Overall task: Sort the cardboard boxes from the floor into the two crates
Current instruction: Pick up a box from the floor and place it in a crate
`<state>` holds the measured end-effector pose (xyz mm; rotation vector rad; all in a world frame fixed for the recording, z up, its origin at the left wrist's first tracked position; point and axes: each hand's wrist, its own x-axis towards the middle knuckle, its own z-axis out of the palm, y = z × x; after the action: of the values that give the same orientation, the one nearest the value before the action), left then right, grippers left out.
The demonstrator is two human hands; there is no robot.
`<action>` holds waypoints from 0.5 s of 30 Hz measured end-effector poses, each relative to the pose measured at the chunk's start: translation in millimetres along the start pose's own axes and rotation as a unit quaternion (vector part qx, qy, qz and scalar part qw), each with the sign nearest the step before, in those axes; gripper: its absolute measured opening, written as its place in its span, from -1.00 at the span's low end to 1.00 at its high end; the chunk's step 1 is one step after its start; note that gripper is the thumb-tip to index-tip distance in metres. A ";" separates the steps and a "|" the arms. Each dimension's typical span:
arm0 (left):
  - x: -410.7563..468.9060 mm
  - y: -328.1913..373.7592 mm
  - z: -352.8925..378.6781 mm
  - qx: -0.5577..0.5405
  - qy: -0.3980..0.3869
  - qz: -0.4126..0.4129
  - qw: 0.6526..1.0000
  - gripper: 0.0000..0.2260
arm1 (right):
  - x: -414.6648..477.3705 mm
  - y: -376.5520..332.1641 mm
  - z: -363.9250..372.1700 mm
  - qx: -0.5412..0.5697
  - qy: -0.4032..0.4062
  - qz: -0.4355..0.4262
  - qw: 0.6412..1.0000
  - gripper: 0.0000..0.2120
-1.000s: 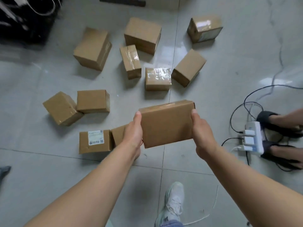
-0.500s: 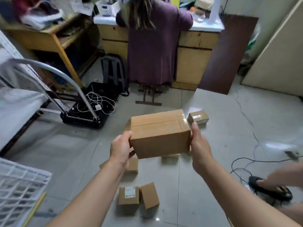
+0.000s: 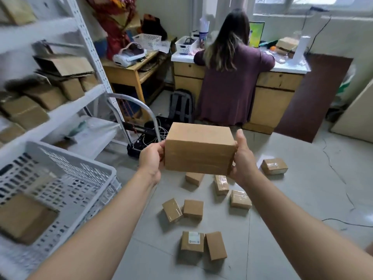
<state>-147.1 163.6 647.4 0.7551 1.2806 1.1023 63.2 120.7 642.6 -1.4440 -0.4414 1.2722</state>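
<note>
Two-handed: left hand [image 3: 151, 161], right hand [image 3: 244, 161] grip box [image 3: 198, 148]; crate [image 3: 84, 178] apparently part-filled.

Both my arms reach forward. My left hand [image 3: 151, 161] and right hand [image 3: 244, 158] grip opposite ends of the cardboard box [image 3: 198, 150], thumbs on top.

Bare left hand [image 3: 150, 162], bare right hand [image 3: 243, 161], bare forearms [image 3: 105, 225]

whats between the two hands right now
In the head view, one large cardboard box fills the gap, the left hand and right hand gripping its ends.
</note>
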 end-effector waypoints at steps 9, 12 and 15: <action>-15.1 18.6 -73.8 -0.016 0.121 0.046 0.991 -0.89 | -10.5 12.9 82.7 -0.068 -0.081 -0.055 0.993 -0.77; -24.9 25.5 -96.0 -0.035 0.166 0.056 0.984 -0.91 | -10.6 12.5 111.0 -0.091 -0.119 -0.056 0.987 -0.82; -34.9 34.4 -118.2 -0.050 0.216 0.068 0.973 -0.92 | -14.3 13.3 141.8 -0.101 -0.151 -0.044 0.982 -0.93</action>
<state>-267.4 126.7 670.5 0.5494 1.5373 1.4886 -69.0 171.6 663.7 -1.3837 -0.8509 1.4118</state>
